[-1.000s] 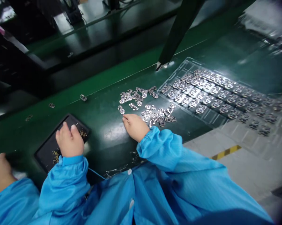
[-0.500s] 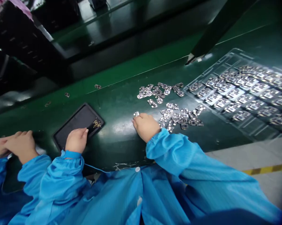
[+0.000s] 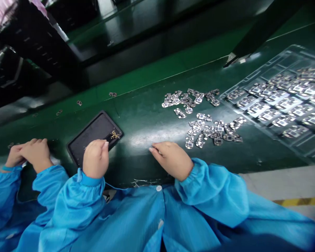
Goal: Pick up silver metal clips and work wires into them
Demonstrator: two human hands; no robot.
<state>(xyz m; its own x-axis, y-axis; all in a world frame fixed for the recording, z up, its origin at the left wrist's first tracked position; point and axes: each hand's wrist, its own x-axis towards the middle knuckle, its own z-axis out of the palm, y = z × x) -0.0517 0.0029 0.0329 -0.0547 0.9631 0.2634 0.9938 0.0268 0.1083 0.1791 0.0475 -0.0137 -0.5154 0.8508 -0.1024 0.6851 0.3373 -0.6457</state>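
Observation:
My right hand (image 3: 173, 160) rests on the green belt (image 3: 141, 119), fingers pressed together and pointing left; what they hold is hidden. A loose pile of small silver metal parts (image 3: 199, 115) lies just beyond it. My left hand (image 3: 95, 158) is curled over the near edge of a small black tray (image 3: 90, 134), its fingertips close to a few tiny gold pieces (image 3: 115, 134). Whatever is in its fingers is too small to make out.
A clear plastic tray (image 3: 280, 105) with several rows of metal parts sits at the right. A co-worker's two hands (image 3: 28, 154) in blue sleeves work at the far left. A dark post (image 3: 251, 38) stands on the belt's far side. Stray parts (image 3: 112, 94) lie on the belt.
My right hand drew back from the pile toward the belt's near edge, and the part by its fingertips is out of sight. My left hand slid to the tray's near edge.

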